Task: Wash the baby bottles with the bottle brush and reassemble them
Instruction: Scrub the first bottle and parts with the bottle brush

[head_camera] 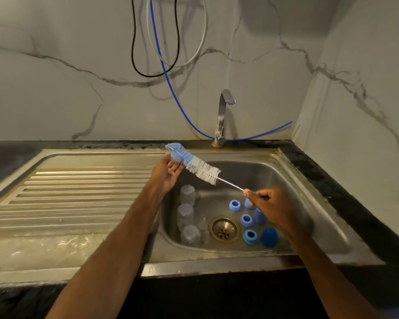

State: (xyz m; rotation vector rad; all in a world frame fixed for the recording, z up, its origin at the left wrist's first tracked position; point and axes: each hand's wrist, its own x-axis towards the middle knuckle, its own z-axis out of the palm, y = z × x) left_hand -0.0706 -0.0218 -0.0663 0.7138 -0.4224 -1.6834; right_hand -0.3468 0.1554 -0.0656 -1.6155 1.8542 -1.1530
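Three bottles (185, 214) wait unassembled in the sink (263, 171), washing barely begun, I judge; my right hand (272, 208) pinches the bottle brush (194, 164), left hand (168, 173) flat against its bristles.

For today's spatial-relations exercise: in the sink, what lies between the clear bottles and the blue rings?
The metal drain, seen in the head view, lies between the clear bottles and the blue rings.

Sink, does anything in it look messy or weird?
Nothing is broken; the bottle brush looks fine. The clear bottles sit apart from their blue rings in the sink, taken apart for washing. Brownish grime stains the sink's rim near the faucet.
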